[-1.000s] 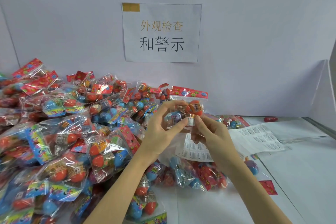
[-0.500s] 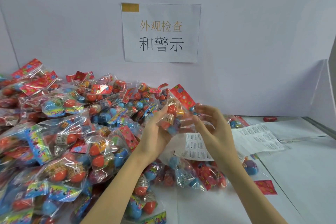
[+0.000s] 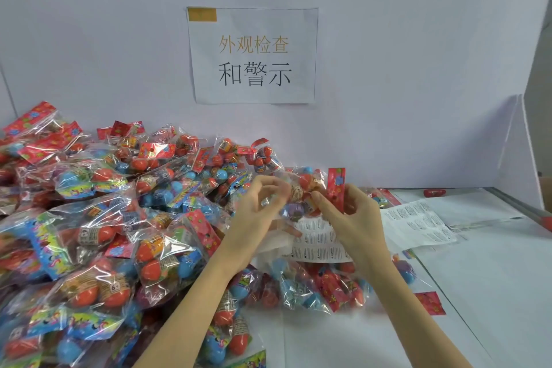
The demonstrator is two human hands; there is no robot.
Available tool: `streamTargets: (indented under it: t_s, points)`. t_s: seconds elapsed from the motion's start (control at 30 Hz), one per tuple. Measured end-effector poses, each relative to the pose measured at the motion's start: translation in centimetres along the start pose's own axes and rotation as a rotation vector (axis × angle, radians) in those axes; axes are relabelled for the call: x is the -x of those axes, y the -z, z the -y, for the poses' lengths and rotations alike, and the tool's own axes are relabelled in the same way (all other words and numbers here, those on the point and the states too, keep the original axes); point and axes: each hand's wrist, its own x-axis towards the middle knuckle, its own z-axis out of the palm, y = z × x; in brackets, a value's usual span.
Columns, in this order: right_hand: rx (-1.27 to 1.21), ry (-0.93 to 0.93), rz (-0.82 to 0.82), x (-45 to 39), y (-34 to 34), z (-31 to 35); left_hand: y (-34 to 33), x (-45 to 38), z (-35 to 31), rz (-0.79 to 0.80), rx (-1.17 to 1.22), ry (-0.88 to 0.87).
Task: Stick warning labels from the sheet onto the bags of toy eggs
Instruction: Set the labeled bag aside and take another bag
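The bag (image 3: 307, 188) has been turned in the air: its red header (tilted up and to the left half a second ago) now stands upright at the bag's right side, against the right hand (image 3: 349, 212). The left hand (image 3: 257, 203) has shifted its fingers along the bag's left side.

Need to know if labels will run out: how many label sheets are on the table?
2: one sheet under the hands, beside the bag pile; another to its right on the table. More may lie hidden under bags.

We see even, soft light with faint shadows, glints on the clear bags (image 3: 89, 218), motion-blurred fingers (image 3: 277, 188), and bowed edges.
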Motion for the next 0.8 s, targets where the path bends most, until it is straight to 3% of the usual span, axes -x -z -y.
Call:
streamTargets:
  t_s: [0.07,0.17,0.23,0.3,0.33,0.37,0.43,0.53,0.63,0.8]
  points:
    - [-0.076,-0.053,0.131,0.0,0.3,0.1,0.1,-0.1,0.1,-0.099,-0.185,-0.064]
    - [-0.342,-0.181,0.165,-0.7,1.5,0.8,-0.3,-0.1,-0.4,-0.177,-0.073,-0.134]
    - [-1.035,-0.306,0.255,-1.4,3.4,1.3,0.0,-0.2,-0.5,-0.357,-0.060,-0.218]
    - [-1.838,-0.314,0.423,-1.4,5.5,1.5,0.9,-0.3,-0.1,-0.558,-0.329,-0.297]
    - [-2.035,-0.298,0.462,-1.3,6.3,1.4,1.5,-0.4,0.3,-0.613,-0.528,-0.311]
    - [-2.082,-0.283,0.486,-1.3,6.6,1.4,1.9,-0.6,0.6,-0.616,-0.741,-0.285]
    - [-1.993,-0.319,0.524,-1.2,6.3,1.2,2.2,-0.7,1.3,-0.464,-1.135,-0.088]
    - [-1.776,-0.447,0.489,-1.2,4.9,0.7,2.0,-0.7,2.1,-0.159,-1.443,0.215]
    - [-1.545,-0.494,0.401,-1.2,3.7,0.4,2.1,-0.7,2.3,-0.063,-1.522,0.230]
    - [-1.406,-0.519,0.383,-1.0,2.5,0.5,2.3,-0.7,2.4,-0.042,-1.481,0.171]
